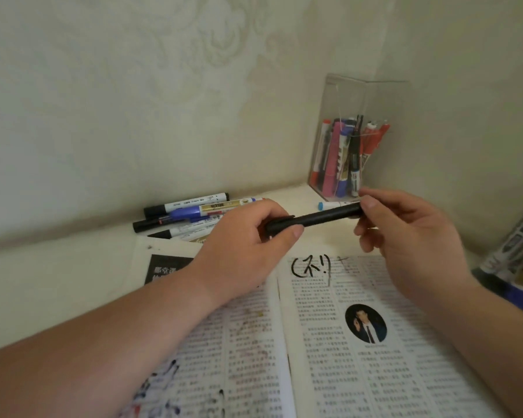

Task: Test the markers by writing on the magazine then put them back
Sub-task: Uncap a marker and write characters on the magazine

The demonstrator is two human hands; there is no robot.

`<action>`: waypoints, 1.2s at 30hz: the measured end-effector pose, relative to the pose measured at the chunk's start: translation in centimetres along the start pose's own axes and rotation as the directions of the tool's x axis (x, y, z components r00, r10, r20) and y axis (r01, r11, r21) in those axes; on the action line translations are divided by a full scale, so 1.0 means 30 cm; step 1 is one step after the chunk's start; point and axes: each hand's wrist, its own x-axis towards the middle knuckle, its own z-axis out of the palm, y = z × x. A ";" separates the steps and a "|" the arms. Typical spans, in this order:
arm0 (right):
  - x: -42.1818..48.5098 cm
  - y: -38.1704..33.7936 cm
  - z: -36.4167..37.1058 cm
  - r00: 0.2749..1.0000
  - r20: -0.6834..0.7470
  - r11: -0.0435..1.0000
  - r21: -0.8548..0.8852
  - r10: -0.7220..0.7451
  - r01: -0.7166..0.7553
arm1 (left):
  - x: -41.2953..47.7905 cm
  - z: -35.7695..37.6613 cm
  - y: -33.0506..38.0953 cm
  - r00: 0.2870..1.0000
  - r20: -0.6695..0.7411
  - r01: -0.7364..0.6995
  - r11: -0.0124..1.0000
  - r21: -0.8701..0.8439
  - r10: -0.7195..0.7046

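Both hands held one black marker [314,218] crosswise above the open magazine [360,342], which we took as our reference. We found the left hand [248,245] closed around the marker's left end, thumb pressed along the barrel, and the right hand [405,233] pinching the opposite end between thumb and fingertips. We could not tell whether the cap was on. Black test strokes [310,267] marked the magazine's right page near its top edge; ink blots [163,384] marked the left page near its bottom. Beyond the magazine's top left lay a loose pile of markers [187,215] against the wall. Beyond its top right stood a clear holder [344,95] with more markers upright inside.
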 end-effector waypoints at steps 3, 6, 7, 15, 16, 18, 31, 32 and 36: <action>0.033 -0.023 -0.006 0.996 -0.069 0.996 0.065 0.061 -0.056 | 0.009 -0.020 -0.018 0.992 -0.105 0.055 0.987 -0.153 -0.071; 0.071 -0.049 0.022 0.983 -0.055 0.983 0.073 0.173 -0.169 | 0.030 -0.071 -0.045 0.952 -0.298 0.026 0.987 -0.160 -0.073; 0.077 -0.053 0.048 0.974 -0.008 0.972 0.064 0.225 -0.224 | 0.036 -0.093 -0.052 0.938 -0.344 0.007 0.996 -0.087 -0.037; 0.131 -0.033 0.349 0.898 0.205 0.881 0.200 0.389 -0.428 | 0.088 -0.229 -0.127 0.872 -0.484 0.022 0.982 0.188 0.073; 0.132 -0.023 0.374 0.883 0.227 0.873 0.181 0.411 -0.453 | 0.089 -0.238 -0.133 0.871 -0.486 0.027 0.979 0.200 0.075; 0.130 0.001 0.403 0.872 0.257 0.906 -0.041 0.416 -0.421 | 0.089 -0.240 -0.138 0.882 -0.465 0.028 0.974 0.223 0.081; 0.307 -0.027 0.094 0.967 0.214 -0.138 -0.963 0.137 0.232 | 0.067 -0.109 -0.104 0.947 0.050 -0.314 0.882 0.350 0.317; 0.309 -0.021 0.086 0.964 0.218 -0.158 -0.958 0.150 0.241 | 0.068 -0.101 -0.106 0.940 0.076 -0.337 0.873 0.352 0.332; 0.303 -0.006 0.062 0.944 0.226 -0.143 -0.954 0.242 0.265 | 0.069 -0.071 -0.121 0.911 0.107 -0.409 0.837 0.363 0.399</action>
